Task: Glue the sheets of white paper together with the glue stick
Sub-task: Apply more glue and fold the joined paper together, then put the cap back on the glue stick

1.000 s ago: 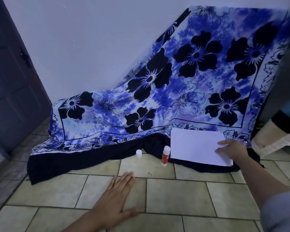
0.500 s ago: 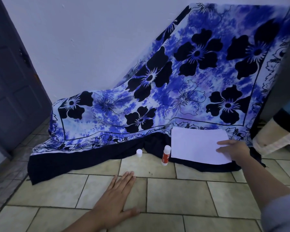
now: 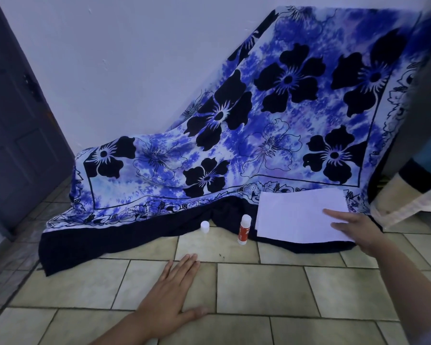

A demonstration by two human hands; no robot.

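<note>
while the left hand (image 3: 169,295) lies flat on the floor (image 3: 259,287), palm down, fingers straight and close together and thumb spread toward the right, it holds nothing. right hand (image 3: 353,230) reaches in from the right with fingers straight and slightly spread, fingertips resting on the near right corner of the paper (image 3: 296,215); no grip or pinch is seen. paper lies flat on the dark hem of the cloth (image 3: 234,145), at the cloth's near edge toward its right end; a small step shows along the paper's left edge, but the number of sheets cannot be told. glue stick (image 3: 243,230) stands upright at the cloth's near edge, just beside the paper's near left corner and apart from both hands; red and white label, print unreadable. white cap (image 3: 204,226) stands left of the stick, near it but not touching, in the notch where the hem pulls back from the tiles. cloth, blue with black flowers, rises from the floor against the wall (image 3: 135,70). dark door (image 3: 15,135) at the far left.
</note>
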